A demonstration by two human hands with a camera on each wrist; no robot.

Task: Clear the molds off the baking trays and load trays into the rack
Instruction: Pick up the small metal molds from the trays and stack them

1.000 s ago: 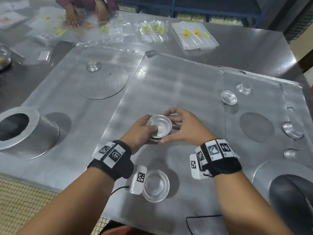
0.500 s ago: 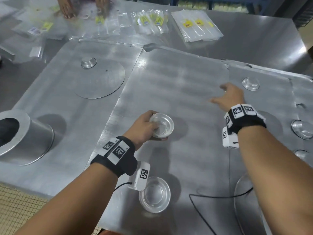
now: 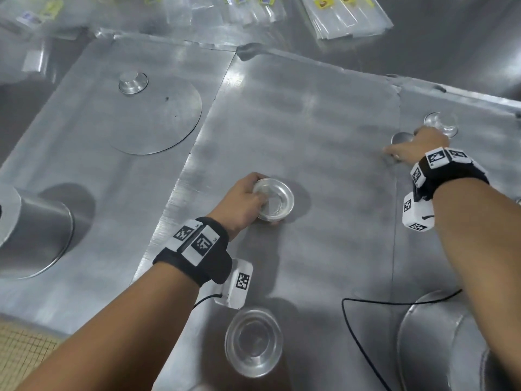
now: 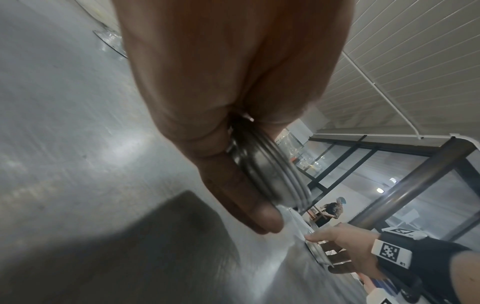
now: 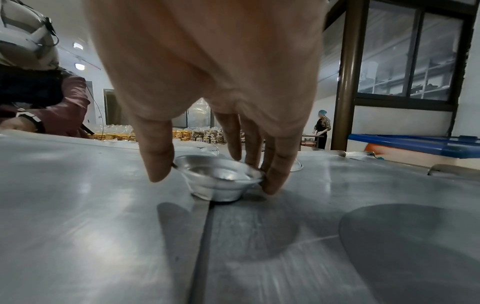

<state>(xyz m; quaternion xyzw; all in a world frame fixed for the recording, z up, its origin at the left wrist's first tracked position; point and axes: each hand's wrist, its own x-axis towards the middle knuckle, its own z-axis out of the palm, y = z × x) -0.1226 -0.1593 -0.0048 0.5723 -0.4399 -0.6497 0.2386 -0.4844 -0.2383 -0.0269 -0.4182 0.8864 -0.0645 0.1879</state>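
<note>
Since half a second ago, my right hand point(image 3: 417, 145) has travelled further toward the far right part of the table point(image 3: 465, 52) and has come down on a small mold point(image 5: 221, 179). My left hand point(image 3: 242, 198) stays where it was, over the middle baking tray point(image 3: 296, 122).

From largest to smallest: three baking trays lie side by side on the table. The left baking tray point(image 3: 98, 165) carries a big round tin point(image 3: 36, 230) at its near left edge and one upturned mold point(image 3: 133, 82) near its far edge. The right baking tray point(image 3: 451, 221) has another mold point(image 3: 439, 124) near its far edge, just beyond my right hand. One more mold point(image 3: 253, 341) sits at the near edge of the middle tray.

My left hand grasps a nested stack of molds point(image 3: 273, 199); the left wrist view shows several rims pressed together between thumb and fingers. My right hand pinches the small mold at its rim, thumb on one side and fingers on the other. This mold stands on the seam between the middle and right trays.

To do this step well, I think I should lift the mold straight up, because its base may catch on the seam. Then I bring it mouth up over the stack and let it drop in squarely. A thin rim can slip, so the pinch should be firm but not crushing.
</note>
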